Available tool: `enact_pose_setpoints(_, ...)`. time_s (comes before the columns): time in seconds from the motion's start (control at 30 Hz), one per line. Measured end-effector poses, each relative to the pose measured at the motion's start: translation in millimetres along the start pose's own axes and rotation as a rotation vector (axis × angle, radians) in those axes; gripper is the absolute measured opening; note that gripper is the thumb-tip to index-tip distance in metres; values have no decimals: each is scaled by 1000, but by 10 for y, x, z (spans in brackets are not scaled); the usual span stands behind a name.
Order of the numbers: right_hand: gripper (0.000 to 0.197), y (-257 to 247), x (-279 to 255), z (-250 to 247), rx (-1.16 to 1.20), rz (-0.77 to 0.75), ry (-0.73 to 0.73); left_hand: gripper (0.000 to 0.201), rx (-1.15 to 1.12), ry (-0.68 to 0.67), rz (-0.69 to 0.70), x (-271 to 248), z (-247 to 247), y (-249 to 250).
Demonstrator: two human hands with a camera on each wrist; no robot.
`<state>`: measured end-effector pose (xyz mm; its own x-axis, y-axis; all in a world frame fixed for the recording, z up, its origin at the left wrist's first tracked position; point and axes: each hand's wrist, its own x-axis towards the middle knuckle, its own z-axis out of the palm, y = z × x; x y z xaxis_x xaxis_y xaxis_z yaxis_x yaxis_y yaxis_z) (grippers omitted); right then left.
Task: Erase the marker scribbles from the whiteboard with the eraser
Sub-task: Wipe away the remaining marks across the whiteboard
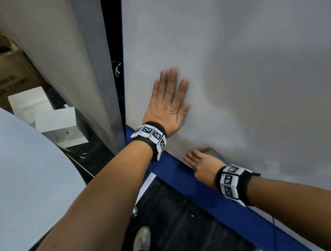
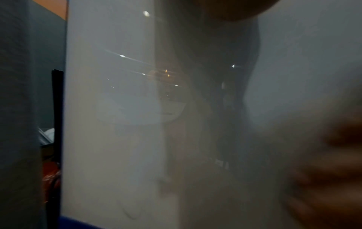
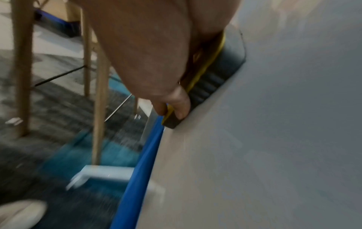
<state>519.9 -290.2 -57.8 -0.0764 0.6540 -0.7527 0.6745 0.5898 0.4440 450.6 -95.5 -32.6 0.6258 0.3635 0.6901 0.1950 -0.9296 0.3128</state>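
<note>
- The right hand point(image 1: 204, 165) curls its thumb and fingers round the eraser point(image 3: 219, 72), whose dark felt face lies against the whiteboard point(image 1: 234, 60) just above the blue bottom rail point(image 1: 184, 175).
- To wipe well here, I'd keep that felt flat, press evenly, and run strokes along the blue bottom rail without riding onto it.
- Farther up from the rail, the left hand point(image 1: 169, 103) lies flat, fingers straight, holding nothing, bracing the board; it should keep steady pressure.
- No scribbles show plainly; a faint curl near the rail may remain.
</note>
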Motion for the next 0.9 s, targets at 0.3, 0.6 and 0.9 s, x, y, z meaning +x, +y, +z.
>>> enact_pose_setpoints(0.3,43,185,-2,-185,31,157,232,66,33,-87,-1,-31,-141,17)
enact_pose_setpoints(0.6,51,278,-1632,-22,40,431,453,83,-91,-13,-175,383,-375,1293)
enact_pose_setpoints(0.9,60,494,-3416,41,-83,1099,834,67,-162,245,124,1896,-1171,3033)
